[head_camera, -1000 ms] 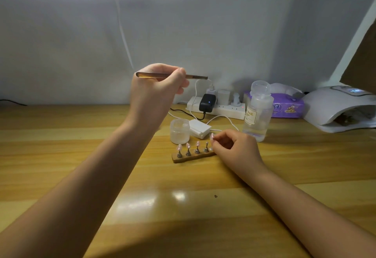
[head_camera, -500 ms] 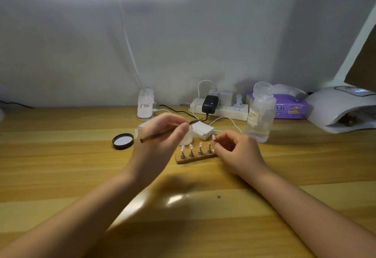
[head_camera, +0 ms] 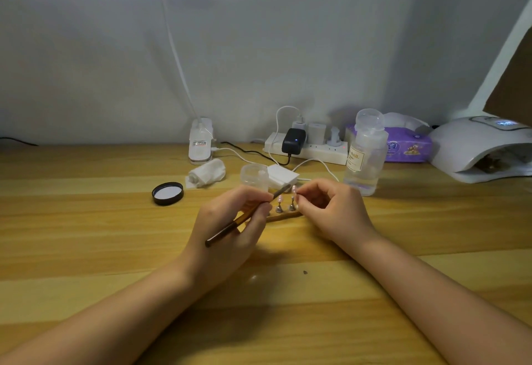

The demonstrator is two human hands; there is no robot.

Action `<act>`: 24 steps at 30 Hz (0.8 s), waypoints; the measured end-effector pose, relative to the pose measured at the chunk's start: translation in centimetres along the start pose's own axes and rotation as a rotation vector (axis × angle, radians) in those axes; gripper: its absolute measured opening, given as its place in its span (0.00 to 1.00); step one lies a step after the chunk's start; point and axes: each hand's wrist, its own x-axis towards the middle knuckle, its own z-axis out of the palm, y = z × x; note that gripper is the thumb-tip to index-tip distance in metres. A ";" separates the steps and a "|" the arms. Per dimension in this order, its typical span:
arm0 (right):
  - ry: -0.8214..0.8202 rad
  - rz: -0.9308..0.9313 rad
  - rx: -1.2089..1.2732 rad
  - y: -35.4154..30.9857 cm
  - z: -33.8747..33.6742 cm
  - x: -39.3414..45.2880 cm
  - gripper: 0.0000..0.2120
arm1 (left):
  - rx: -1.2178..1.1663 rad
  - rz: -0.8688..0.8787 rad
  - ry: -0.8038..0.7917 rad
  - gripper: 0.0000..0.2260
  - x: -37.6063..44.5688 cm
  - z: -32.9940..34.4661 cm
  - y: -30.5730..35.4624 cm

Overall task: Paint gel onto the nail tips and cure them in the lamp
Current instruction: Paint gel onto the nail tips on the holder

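Note:
A small wooden stand (head_camera: 283, 216) carries pink nail tips on metal pegs at the middle of the table; two of the tips (head_camera: 279, 199) show, the others are hidden behind my left hand. My left hand (head_camera: 230, 228) grips a thin brown brush (head_camera: 227, 229), its bristle end reaching the rightmost tip (head_camera: 294, 189). My right hand (head_camera: 331, 209) pinches that rightmost tip's peg from the right. A small clear gel jar (head_camera: 254, 176) stands open just behind the stand. The white curing lamp (head_camera: 478, 149) sits at the far right.
The jar's black lid (head_camera: 167, 193) lies to the left, beside a crumpled wipe (head_camera: 206, 175). Behind are a white clamp base (head_camera: 200, 144), a power strip (head_camera: 308, 147) with plugs and cables, a clear liquid bottle (head_camera: 365, 153) and a purple tissue pack (head_camera: 407, 146).
My left hand has come down from head height with the brush and brought its tip to the rightmost nail tip. My right hand has stayed on that tip.

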 end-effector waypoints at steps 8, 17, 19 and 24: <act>-0.022 -0.003 -0.002 -0.1 -0.1 0.0 0.05 | 0.009 0.012 -0.001 0.06 0.0 0.2 -0.1; -0.008 -0.001 0.033 -0.1 0.1 -0.1 0.05 | -0.018 -0.014 -0.005 0.07 -0.2 0.3 -0.1; -0.011 0.003 0.043 -0.1 0.0 -0.1 0.05 | -0.034 -0.023 -0.004 0.08 -0.3 0.2 0.0; -0.014 0.003 0.047 -0.1 0.0 -0.1 0.06 | -0.054 -0.019 0.031 0.09 -0.2 0.3 0.1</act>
